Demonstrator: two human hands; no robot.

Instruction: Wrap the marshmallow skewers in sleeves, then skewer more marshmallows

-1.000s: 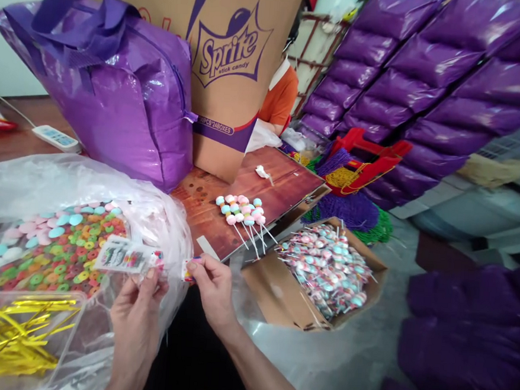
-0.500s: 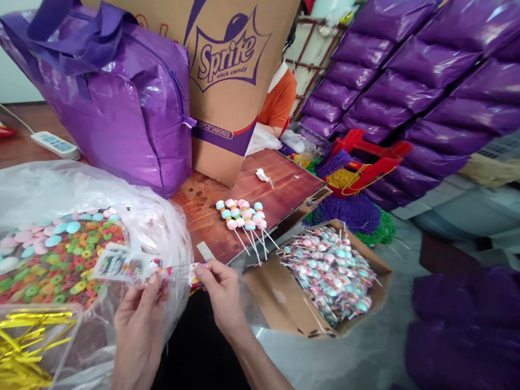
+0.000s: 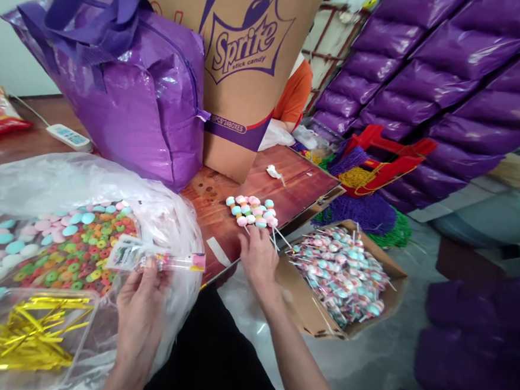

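Observation:
My left hand (image 3: pixel 143 300) pinches clear printed plastic wrappers (image 3: pixel 179 260) above the bag of candy. On the wooden table, my right hand (image 3: pixel 260 257) has its fingers curled in at the white sticks of a small pile of marshmallow-candy lollipops (image 3: pixel 252 211); its fingertips are partly hidden. The lollipops have pink, white and blue pieces with coloured gummies between them. Under my left hand, ring gummies (image 3: pixel 82 248) and pastel candy pieces (image 3: pixel 13 246) lie in the open plastic bag (image 3: pixel 170 212). Gold twist ties (image 3: pixel 32 333) fill a clear tray (image 3: pixel 85 337) at the lower left.
A cardboard box (image 3: pixel 297 293) of wrapped lollipops (image 3: pixel 338 278) stands to the right of the table. Behind are a purple bag (image 3: pixel 158 116) and a large carton (image 3: pixel 234 110). A person's orange sleeve (image 3: pixel 296 90) shows beyond. Purple packs (image 3: pixel 427 100) are stacked at right.
My right hand has left the wrappers and moved over to the lollipop sticks. My left hand still holds the wrappers. The view has shifted slightly.

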